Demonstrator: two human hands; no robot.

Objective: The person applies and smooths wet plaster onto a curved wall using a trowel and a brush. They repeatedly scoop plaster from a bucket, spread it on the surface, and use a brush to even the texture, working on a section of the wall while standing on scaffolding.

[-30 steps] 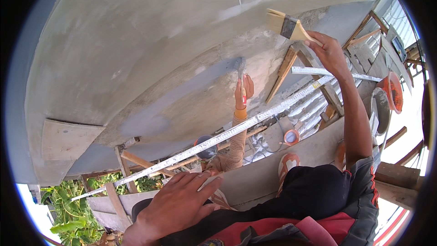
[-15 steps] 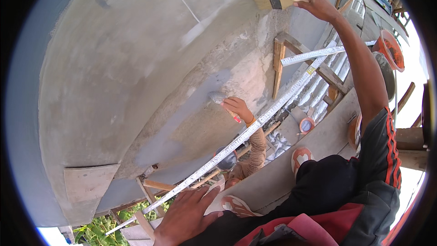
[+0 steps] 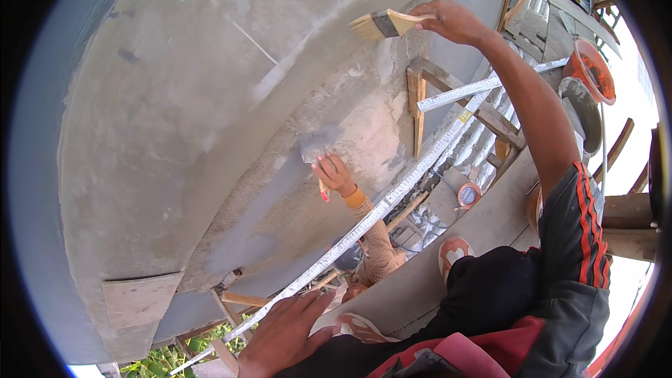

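Note:
My right hand (image 3: 455, 21) is closed on the wooden handle of a wide paintbrush (image 3: 385, 25). Its pale bristles point left, against or just off the grey plastered wall (image 3: 175, 112); contact is hard to tell. Low in the view, my left hand (image 3: 287, 329) holds nothing, its fingers stretched out beside a long white-spattered metal bar (image 3: 378, 213). Whether they touch the bar I cannot tell. Below me, a co-worker's hand (image 3: 334, 173) in a brown ribbed sleeve presses another brush (image 3: 315, 145) to the wall, on a wet dark-grey patch.
Planks (image 3: 413, 287) lie under my feet. A wooden bracket (image 3: 418, 101) stands by the wall, near a second white bar (image 3: 458, 91). An orange bucket (image 3: 590, 73) is at the upper right. A roll of tape (image 3: 468, 195) lies beyond the planks. Plants (image 3: 164, 360) show at lower left.
My right hand and the paintbrush have moved left along the wall. The co-worker's brush has shifted left and slightly up. My left hand has hardly moved.

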